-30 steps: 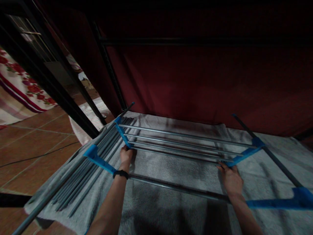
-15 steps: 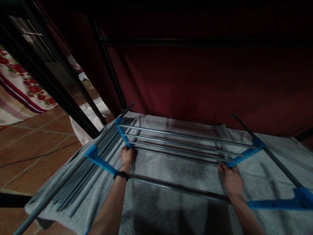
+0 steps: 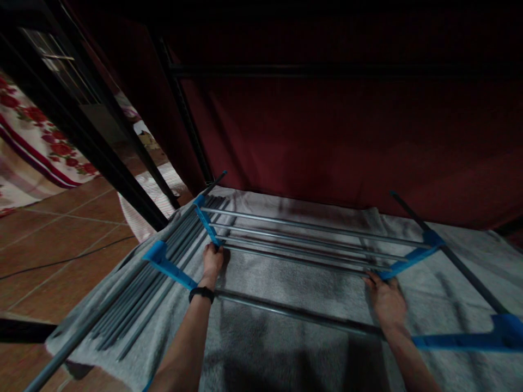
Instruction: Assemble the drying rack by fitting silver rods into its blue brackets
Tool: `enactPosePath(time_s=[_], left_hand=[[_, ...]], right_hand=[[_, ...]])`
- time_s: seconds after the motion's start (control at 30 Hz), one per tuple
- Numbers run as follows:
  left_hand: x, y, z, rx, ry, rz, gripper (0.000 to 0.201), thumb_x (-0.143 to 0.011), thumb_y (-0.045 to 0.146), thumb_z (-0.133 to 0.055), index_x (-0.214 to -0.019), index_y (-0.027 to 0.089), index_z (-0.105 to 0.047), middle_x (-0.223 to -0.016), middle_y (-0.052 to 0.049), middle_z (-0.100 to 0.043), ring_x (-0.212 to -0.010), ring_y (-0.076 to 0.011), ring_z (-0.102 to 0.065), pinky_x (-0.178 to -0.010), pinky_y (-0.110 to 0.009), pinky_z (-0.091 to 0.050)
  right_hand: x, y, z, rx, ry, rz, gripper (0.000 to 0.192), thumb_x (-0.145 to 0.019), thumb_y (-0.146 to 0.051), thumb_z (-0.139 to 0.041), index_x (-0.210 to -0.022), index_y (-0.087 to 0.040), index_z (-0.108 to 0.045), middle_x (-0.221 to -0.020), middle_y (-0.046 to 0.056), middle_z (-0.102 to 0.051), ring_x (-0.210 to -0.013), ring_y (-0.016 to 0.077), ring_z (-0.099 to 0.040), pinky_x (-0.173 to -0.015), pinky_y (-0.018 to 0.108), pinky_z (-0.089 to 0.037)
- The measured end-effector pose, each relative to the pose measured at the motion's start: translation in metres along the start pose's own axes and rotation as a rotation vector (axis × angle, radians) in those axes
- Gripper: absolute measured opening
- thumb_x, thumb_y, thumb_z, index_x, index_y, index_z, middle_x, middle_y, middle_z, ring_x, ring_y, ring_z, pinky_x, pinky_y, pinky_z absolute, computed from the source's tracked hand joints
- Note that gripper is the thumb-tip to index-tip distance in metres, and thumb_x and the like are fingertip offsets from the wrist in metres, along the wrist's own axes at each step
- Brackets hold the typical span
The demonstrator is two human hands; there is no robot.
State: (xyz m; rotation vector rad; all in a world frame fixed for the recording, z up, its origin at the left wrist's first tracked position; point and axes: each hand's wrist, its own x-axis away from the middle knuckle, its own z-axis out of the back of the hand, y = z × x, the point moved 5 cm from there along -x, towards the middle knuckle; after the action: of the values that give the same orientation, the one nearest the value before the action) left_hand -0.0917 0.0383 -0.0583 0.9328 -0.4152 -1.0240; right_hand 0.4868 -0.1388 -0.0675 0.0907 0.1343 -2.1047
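A partly built rack of grey metal tubes (image 3: 294, 223) and blue plastic brackets lies in front of me. My left hand (image 3: 213, 264) is closed around the near end of the far left blue bracket (image 3: 206, 222). At the other side my right hand (image 3: 386, 300) pinches the near end of the far right blue bracket (image 3: 412, 260), by the ends of the tubes. Several tubes run between these two brackets. Closer to me, a single tube (image 3: 281, 310) passes beneath my wrists, between the near left bracket (image 3: 171, 271) and the near right bracket (image 3: 453, 342). My fingertips are partly hidden.
Several loose tubes (image 3: 137, 299) lie side by side at the left on a grey fleece blanket (image 3: 261, 348). Dark red cloth (image 3: 327, 141) hangs behind. Black metal posts (image 3: 110, 163) stand at the left, with tiled floor (image 3: 61, 239) and a dark cable beyond.
Both hands keep their hold in nearly the same place. The view has shifted very slightly; the rack shows no clear movement.
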Motion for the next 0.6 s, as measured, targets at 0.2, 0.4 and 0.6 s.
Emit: enactPosePath(time_s=[0.2, 0.4, 0.6], left_hand=[[0.0018, -0.001, -0.002, -0.036, 0.007, -0.005, 0.012, -0.075, 0.011, -0.058, -0.083, 0.019, -0.061, -0.088, -0.008, -0.065, -0.095, -0.0258, -0.064, -0.092, -0.039, -0.051], [0.0019, -0.0019, -0.0024, -0.051, 0.011, 0.005, 0.012, -0.075, 0.009, -0.056, -0.083, 0.018, -0.059, -0.09, -0.008, -0.063, -0.095, -0.026, -0.065, -0.092, -0.038, -0.05], [0.0009, 0.0015, 0.0011, -0.027, -0.033, 0.014, 0.011, -0.076, 0.011, -0.059, -0.082, 0.02, -0.058, -0.088, -0.008, -0.065, -0.096, -0.0273, -0.065, -0.093, -0.04, -0.052]], right_hand=[[0.0016, -0.0038, 0.0051, 0.001, 0.016, -0.005, 0.052, -0.109, -0.046, -0.034, -0.145, -0.028, -0.067, -0.115, 0.016, -0.062, -0.087, 0.025, -0.069, -0.079, 0.038, -0.059], [0.0027, -0.0042, 0.0034, -0.013, 0.017, -0.001, 0.054, -0.109, -0.047, -0.033, -0.146, -0.027, -0.066, -0.115, 0.016, -0.061, -0.091, 0.0264, -0.069, -0.082, 0.039, -0.058], [0.0032, -0.0037, 0.0038, -0.05, 0.012, -0.012, 0.051, -0.109, -0.041, -0.035, -0.151, -0.029, -0.061, -0.113, 0.013, -0.059, -0.097, 0.026, -0.069, -0.09, 0.038, -0.057]])
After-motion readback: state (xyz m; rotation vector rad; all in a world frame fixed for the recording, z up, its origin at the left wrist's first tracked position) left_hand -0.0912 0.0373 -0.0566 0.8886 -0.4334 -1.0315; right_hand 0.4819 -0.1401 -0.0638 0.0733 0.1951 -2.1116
